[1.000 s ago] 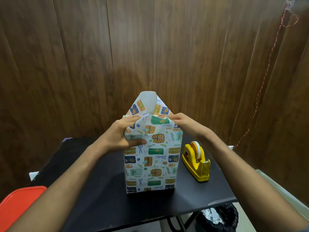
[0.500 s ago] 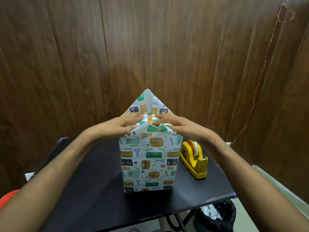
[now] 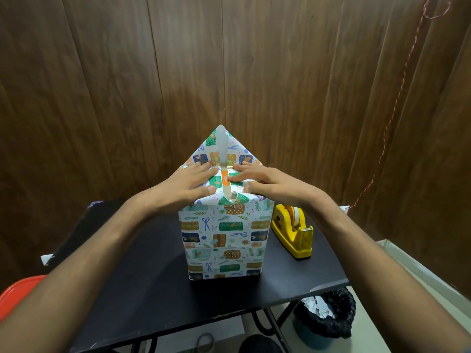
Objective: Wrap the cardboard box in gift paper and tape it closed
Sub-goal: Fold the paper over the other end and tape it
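Observation:
The box (image 3: pixel 224 240) stands upright on the black table (image 3: pixel 158 281), covered in white gift paper printed with green, blue and orange presents. Its cardboard is hidden. On top, the far paper flap (image 3: pixel 221 146) sticks up in a triangular point with its white underside showing along a middle strip. My left hand (image 3: pixel 190 186) lies flat on the left half of the top, fingers spread. My right hand (image 3: pixel 260 180) presses flat on the right half, fingertips near the middle strip. Neither hand grips anything.
A yellow tape dispenser (image 3: pixel 293 229) sits on the table just right of the box. A bin with a black liner (image 3: pixel 325 319) stands on the floor below the table's right corner. A red stool or chair (image 3: pixel 15 294) is at the lower left. Wood panelling lies close behind.
Both hands have gone from pinching the side folds at the top to lying flat on it. The side flaps are pressed down, and the far flap has narrowed into an upright point.

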